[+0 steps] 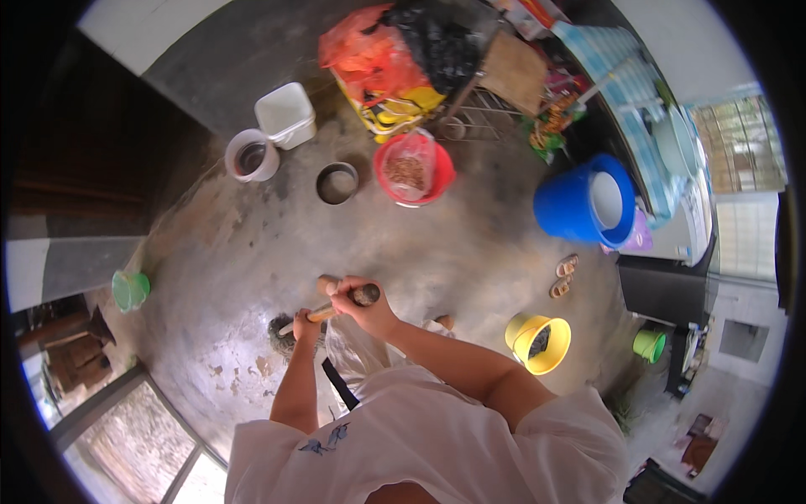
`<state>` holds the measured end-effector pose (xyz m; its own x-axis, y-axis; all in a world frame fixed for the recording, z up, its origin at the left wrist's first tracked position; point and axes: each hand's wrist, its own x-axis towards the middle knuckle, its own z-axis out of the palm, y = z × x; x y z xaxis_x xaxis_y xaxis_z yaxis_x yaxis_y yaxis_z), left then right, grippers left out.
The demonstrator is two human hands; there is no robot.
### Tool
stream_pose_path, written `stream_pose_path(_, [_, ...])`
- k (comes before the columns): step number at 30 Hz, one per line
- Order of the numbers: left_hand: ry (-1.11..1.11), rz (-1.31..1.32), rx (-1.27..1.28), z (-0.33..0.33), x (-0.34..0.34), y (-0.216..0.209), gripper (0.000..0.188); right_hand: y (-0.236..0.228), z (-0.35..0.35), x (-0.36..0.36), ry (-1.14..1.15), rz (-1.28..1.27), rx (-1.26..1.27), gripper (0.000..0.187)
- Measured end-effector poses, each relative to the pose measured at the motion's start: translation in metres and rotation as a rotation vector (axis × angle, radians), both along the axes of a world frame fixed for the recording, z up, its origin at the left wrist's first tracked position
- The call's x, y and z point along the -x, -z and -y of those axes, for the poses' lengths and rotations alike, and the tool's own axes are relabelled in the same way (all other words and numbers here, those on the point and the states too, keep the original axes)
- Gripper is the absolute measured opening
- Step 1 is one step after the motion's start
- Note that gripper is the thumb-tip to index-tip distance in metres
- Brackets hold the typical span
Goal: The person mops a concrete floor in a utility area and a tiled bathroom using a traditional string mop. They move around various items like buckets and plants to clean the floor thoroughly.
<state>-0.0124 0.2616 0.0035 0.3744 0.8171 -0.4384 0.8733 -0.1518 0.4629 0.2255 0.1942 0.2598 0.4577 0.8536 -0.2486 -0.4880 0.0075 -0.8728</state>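
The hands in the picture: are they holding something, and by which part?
Yes, a mop-like tool, by its wooden handle: the right hand near the thick end, the left hand farther down, nearer the grey shaggy head.

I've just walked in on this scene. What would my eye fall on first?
Most likely the big blue bucket at the right, with the smaller yellow bucket lower down on that side. Next, the red basin near the upper middle, just below the orange-red plastic bag and black plastic bag. Near the centre, the person's left hand and right hand grip a wooden handle.
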Motion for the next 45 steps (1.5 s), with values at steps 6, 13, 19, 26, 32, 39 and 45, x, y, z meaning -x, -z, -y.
stream_pose_path(6, [0.075,0.076,-0.045,0.136,-0.081,-0.01,0.015,-0.006,0.188,-0.047,0.21,0.059,0.04,0.01])
stream_pose_path(13, [0.017,0.457,-0.076,0.284,-0.223,-0.027,0.017,-0.063,0.344,-0.132,0.417,0.123,-0.003,0.006])
stream_pose_path(19, [0.033,0.683,-0.122,0.37,-0.381,-0.042,0.027,-0.124,0.425,-0.229,0.618,0.259,-0.061,0.011])
stream_pose_path(26, [0.299,0.9,0.098,0.431,-0.582,-0.086,0.024,-0.139,0.469,-0.33,0.784,0.566,-0.183,0.015])
stream_pose_path(32, [0.665,1.015,0.347,0.442,-0.744,-0.053,0.021,-0.097,0.474,-0.404,0.939,0.84,0.088,0.013])
stream_pose_path(39, [0.767,0.986,0.643,0.481,-0.774,-0.029,0.021,-0.083,0.502,-0.416,0.914,0.952,0.175,0.015])
stream_pose_path(45, [0.813,0.919,0.23,0.486,-0.728,-0.073,0.025,-0.133,0.528,-0.449,0.934,0.825,-0.051,0.014])
